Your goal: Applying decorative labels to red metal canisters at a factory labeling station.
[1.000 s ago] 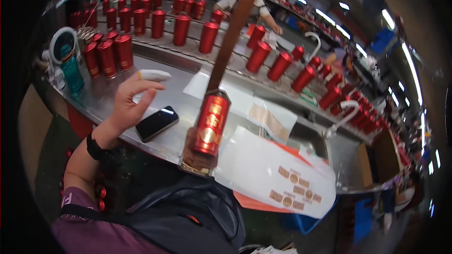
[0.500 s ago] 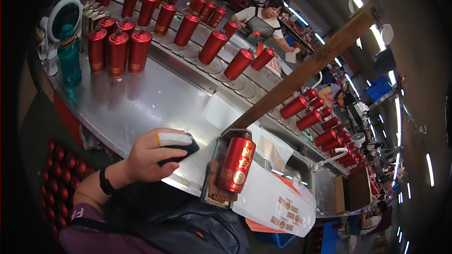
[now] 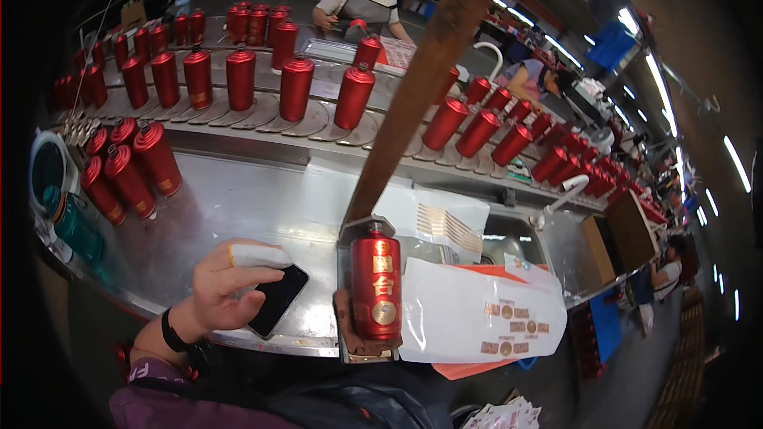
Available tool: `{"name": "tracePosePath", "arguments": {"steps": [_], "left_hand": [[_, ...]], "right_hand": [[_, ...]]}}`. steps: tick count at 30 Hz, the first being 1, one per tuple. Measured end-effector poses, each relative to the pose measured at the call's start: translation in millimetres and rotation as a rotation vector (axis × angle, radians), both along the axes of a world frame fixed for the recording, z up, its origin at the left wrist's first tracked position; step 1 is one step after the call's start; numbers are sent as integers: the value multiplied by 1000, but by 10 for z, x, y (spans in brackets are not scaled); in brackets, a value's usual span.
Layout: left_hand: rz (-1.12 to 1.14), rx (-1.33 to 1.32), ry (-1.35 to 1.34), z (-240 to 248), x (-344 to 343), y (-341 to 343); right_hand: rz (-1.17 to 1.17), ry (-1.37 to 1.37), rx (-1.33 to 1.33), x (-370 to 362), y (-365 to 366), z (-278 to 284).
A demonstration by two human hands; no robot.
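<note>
My left hand [image 3: 230,290] is at the left edge of a black phone [image 3: 280,298] lying on the metal bench. Its thumb and fingers are apart, overlapping the phone's edge; one finger wears a white covering with a yellow band at its base. To the right, a red bottle [image 3: 376,282] with gold lettering rests in a metal holder [image 3: 343,258] on a brown cloth [image 3: 350,326]. White sheets with small gold-brown labels [image 3: 509,314] lie beside the bottle. My right hand does not show.
A wooden post [image 3: 413,103] slants up behind the holder. Beyond the metal bench [image 3: 238,199], a conveyor [image 3: 318,129] carries several red bottles. More bottles and a teal flask [image 3: 75,226] stand at left. A tap [image 3: 556,199] rises over a sink; a co-worker [image 3: 362,8] sits opposite.
My view has turned, shifting the scene. The phone, earlier tilted under my left fingers, now lies flat with more of its face showing.
</note>
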State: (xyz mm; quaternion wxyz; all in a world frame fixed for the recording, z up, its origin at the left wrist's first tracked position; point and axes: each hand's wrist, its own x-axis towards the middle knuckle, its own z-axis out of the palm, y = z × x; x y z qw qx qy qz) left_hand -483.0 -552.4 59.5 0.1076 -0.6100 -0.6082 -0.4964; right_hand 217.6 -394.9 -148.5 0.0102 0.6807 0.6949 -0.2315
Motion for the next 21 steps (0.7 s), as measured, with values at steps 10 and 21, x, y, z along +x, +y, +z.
{"name": "tracePosePath", "arguments": {"steps": [10,21], "left_hand": [[-451,-4,213,596,687,760],[-615,-258,316,500,1740,1342]], "right_hand": [[-182,27,-22,502,-625,-111],[-292,190,19,1038,-587,-1060]]}}
